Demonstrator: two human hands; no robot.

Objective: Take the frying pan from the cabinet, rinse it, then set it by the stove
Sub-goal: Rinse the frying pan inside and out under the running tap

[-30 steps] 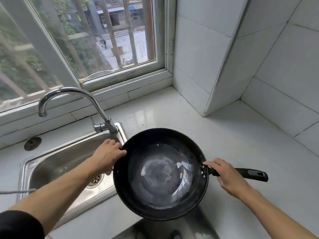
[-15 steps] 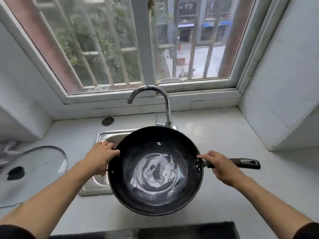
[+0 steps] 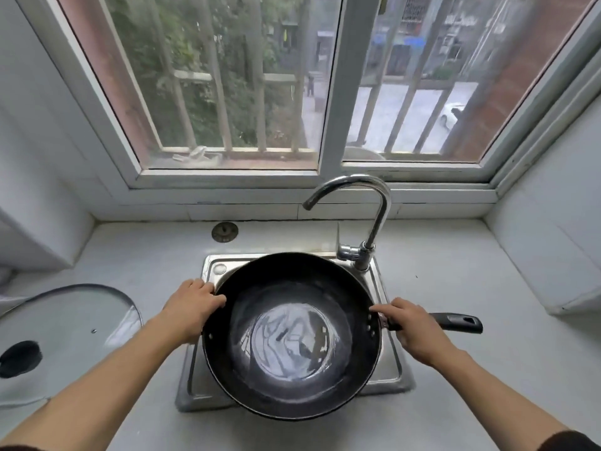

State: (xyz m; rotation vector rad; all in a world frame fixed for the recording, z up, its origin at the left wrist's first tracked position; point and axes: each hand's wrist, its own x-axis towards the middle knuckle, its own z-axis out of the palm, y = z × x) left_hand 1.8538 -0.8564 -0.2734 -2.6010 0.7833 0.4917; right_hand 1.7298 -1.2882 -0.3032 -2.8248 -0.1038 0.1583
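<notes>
A black frying pan (image 3: 292, 336) with a shiny wet bottom hangs level over the steel sink (image 3: 388, 369), covering most of the basin. My left hand (image 3: 192, 307) grips the pan's left rim. My right hand (image 3: 413, 327) is closed around the black handle (image 3: 458, 322) where it joins the pan; the handle points right. The chrome faucet (image 3: 367, 216) rises behind the pan at the right, its spout curving left above the pan's far edge. No water runs from it.
A glass lid (image 3: 65, 327) with a black knob lies on the white counter at the left. A round drain cap (image 3: 224, 231) sits behind the sink. A tiled wall block stands at the right, and the barred window fills the back.
The view has swung left and the pan has travelled left from the counter to above the sink. Both hands kept their grip. The glass lid came into view.
</notes>
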